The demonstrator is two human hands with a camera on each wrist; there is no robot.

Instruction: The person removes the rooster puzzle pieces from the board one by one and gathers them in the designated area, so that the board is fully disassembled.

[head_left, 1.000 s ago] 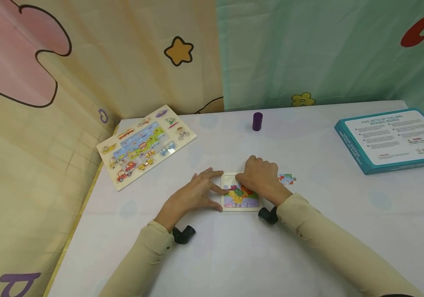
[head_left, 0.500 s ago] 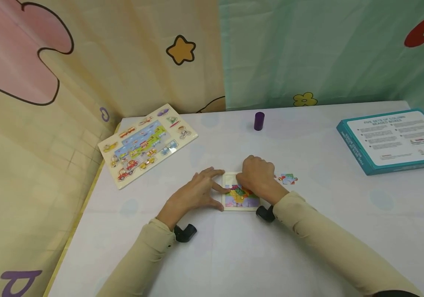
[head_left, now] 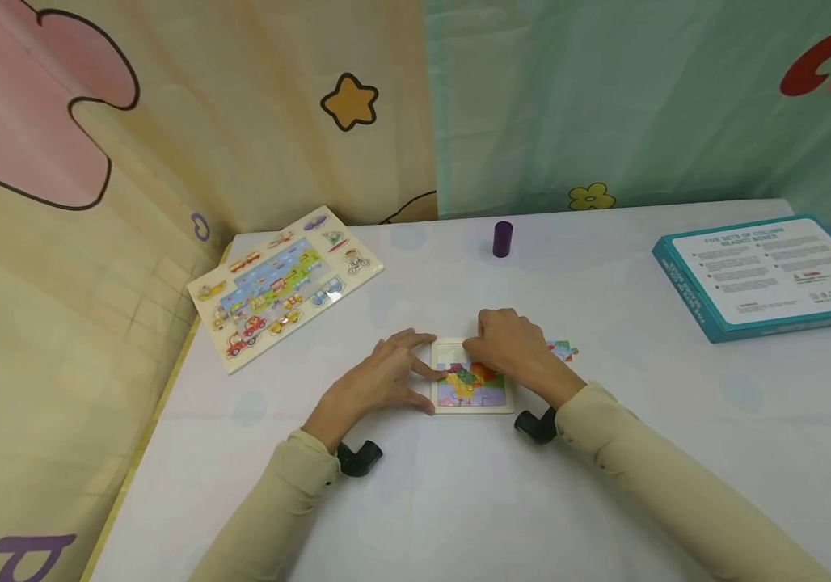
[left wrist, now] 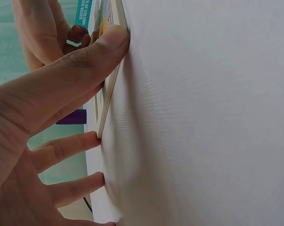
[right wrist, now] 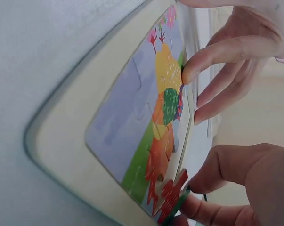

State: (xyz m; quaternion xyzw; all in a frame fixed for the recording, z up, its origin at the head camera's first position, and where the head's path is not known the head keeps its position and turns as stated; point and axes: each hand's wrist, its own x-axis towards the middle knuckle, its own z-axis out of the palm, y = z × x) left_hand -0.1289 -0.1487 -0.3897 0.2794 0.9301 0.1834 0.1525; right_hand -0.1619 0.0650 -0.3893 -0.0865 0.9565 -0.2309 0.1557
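Note:
A small jigsaw puzzle in a pale wooden tray [head_left: 474, 410] lies on the table between both hands. Its lower part shows a colourful bird picture; a pale strip of bare tray shows along its far side. My left hand [head_left: 382, 378] spreads its fingers at the tray's left side, thumb against the near corner and one finger resting on the picture. My right hand [head_left: 517, 349] pinches a red and green puzzle piece [right wrist: 171, 200] between thumb and fingers. In the right wrist view that piece is tilted at the edge of the picture. From the head, the hand hides it.
Loose puzzle pieces [head_left: 563, 349] lie just right of the right hand, partly hidden. A larger vehicle puzzle board [head_left: 343, 272] is at the back left. A purple cylinder [head_left: 503, 239] stands at the back, and a teal-edged box [head_left: 772, 271] lies at the right.
My right wrist has swung slightly to the right, while its fingers stay over the tray's far right part. The left hand holds its place. The head view shifts a little.

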